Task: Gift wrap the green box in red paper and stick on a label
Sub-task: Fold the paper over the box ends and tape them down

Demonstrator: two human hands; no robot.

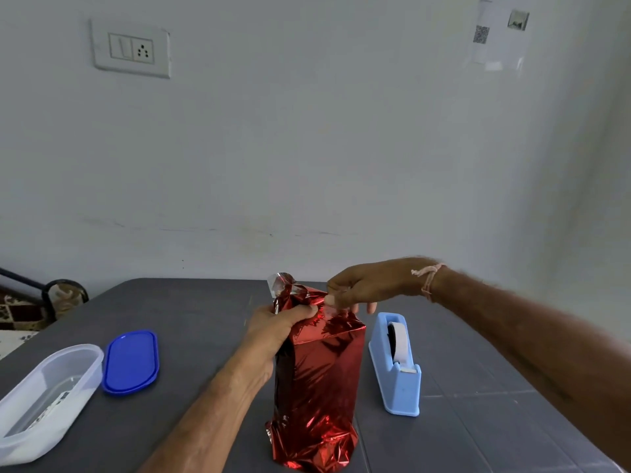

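Red paper (321, 370) hides the box, long axis upright, mid-counter (478, 421) | left hand (280, 326) grips gathered top | right hand (355, 288) pinches the top fold from the right

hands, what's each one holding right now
Left hand grips the gathered red paper near its top.
Right hand pinches that paper's top fold.
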